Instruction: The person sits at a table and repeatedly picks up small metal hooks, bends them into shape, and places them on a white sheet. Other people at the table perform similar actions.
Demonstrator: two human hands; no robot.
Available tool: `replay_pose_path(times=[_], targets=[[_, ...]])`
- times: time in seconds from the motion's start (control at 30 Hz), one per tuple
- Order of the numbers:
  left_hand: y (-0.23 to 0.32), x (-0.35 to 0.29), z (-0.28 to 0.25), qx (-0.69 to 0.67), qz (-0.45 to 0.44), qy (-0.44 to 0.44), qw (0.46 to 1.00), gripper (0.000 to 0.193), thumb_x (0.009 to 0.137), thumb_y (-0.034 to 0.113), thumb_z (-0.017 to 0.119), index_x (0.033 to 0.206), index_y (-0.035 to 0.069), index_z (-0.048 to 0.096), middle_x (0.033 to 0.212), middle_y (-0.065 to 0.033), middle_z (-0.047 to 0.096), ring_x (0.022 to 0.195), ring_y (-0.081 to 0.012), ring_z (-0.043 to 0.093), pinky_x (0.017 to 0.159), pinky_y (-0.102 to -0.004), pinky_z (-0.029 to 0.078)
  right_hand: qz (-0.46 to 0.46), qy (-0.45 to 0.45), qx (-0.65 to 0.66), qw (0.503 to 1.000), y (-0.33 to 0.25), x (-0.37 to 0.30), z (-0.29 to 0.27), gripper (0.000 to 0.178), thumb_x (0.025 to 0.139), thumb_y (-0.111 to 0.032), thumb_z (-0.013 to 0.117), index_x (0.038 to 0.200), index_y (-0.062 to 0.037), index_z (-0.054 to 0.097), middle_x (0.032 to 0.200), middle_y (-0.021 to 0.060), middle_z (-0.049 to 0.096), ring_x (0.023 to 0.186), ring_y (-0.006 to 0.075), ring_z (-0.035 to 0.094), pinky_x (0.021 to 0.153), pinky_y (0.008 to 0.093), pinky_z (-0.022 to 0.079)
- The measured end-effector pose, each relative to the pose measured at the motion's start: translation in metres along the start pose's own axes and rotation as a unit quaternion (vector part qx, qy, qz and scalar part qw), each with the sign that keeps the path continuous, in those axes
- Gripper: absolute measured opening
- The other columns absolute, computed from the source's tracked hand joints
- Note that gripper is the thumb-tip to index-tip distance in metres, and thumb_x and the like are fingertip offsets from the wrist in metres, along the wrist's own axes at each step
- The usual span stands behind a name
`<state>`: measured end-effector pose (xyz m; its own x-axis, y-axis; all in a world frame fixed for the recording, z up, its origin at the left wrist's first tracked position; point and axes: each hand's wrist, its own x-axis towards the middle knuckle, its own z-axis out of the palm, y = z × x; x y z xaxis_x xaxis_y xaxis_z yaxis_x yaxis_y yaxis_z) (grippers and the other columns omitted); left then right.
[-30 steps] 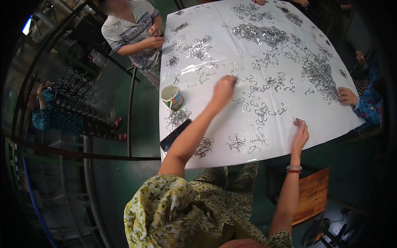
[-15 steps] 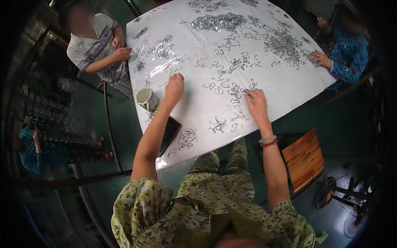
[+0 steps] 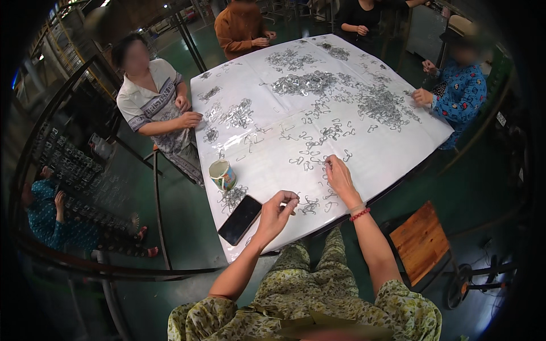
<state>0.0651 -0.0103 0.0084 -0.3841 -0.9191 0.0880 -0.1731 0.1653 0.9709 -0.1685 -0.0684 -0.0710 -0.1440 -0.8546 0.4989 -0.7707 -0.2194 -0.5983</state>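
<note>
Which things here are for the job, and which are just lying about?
Seem for the job:
bent metal pieces, near the left hand and right hand
white-covered table

Seem just lying about:
black phone
wooden seat
perhaps the colourful cup

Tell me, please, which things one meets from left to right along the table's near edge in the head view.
Flat black rectangular phone, left hand's grip, small pile of bent silver metal hooks, right hand's grip.

On the counter (image 3: 392,156), phone (image 3: 240,220) at near-left corner, just left of the left hand (image 3: 276,215), bucket (image 3: 222,175) behind phone, main hook heap (image 3: 304,83) far centre, stool (image 3: 418,241) off the near edge, right.
</note>
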Motion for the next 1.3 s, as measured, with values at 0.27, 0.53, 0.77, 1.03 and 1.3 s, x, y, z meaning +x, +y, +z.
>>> replay_pose_path(times=[0.27,0.53,0.77,1.03,1.3], targets=[[0.020,-0.005,0.023,0.004,0.055,-0.095,0.994,0.014,0.088,0.005,0.061,0.097,-0.005,0.058,0.086,-0.0083,0.065,0.077,-0.0128,0.063,0.068,-0.0248,0.051,0.111,-0.016,0.208,0.972,-0.103,-0.076,-0.074,0.029,0.085,0.000,0.059,0.114,-0.0006,0.055,0.082,0.0066,0.062,0.070,0.0085,0.056,0.062,0.0238,0.045],[0.018,-0.020,0.052,-0.016,0.104,-0.058,0.993,0.012,0.081,0.004,0.067,0.090,-0.001,0.062,0.093,-0.0113,0.062,0.085,-0.0195,0.059,0.077,-0.0296,0.046,0.119,0.031,0.216,0.969,-0.123,-0.108,-0.100,0.038,0.084,0.002,0.059,0.121,0.0003,0.048,0.080,0.0104,0.064,0.073,0.0134,0.062,0.068,0.0268,0.049],[0.012,-0.037,0.062,0.036,0.099,-0.004,0.994,0.010,0.081,0.004,0.065,0.089,-0.002,0.061,0.094,-0.0113,0.061,0.089,-0.0212,0.059,0.079,-0.0308,0.046,0.055,0.025,0.185,0.981,-0.121,-0.117,-0.099,0.040,0.084,0.005,0.057,0.123,-0.0004,0.047,0.078,0.0127,0.063,0.074,0.0205,0.063,0.068,0.0294,0.049],[-0.008,-0.044,0.068,-0.109,-0.014,0.026,0.994,0.010,0.089,0.004,0.058,0.097,-0.003,0.059,0.094,-0.0083,0.065,0.087,-0.0136,0.060,0.078,-0.0276,0.049,0.024,-0.058,0.174,0.983,-0.126,-0.115,-0.088,0.044,0.084,0.006,0.055,0.126,-0.0006,0.045,0.086,0.0160,0.060,0.079,0.0278,0.062,0.069,0.0351,0.049],[-0.009,-0.028,0.054,-0.004,0.022,0.012,1.000,0.009,0.087,0.002,0.059,0.095,0.000,0.061,0.095,-0.0108,0.065,0.091,-0.0182,0.062,0.081,-0.0283,0.049,-0.007,-0.164,0.150,0.975,-0.115,-0.082,-0.088,0.058,0.083,0.009,0.053,0.137,-0.0032,0.035,0.081,0.0153,0.061,0.074,0.0273,0.061,0.070,0.0351,0.048]])
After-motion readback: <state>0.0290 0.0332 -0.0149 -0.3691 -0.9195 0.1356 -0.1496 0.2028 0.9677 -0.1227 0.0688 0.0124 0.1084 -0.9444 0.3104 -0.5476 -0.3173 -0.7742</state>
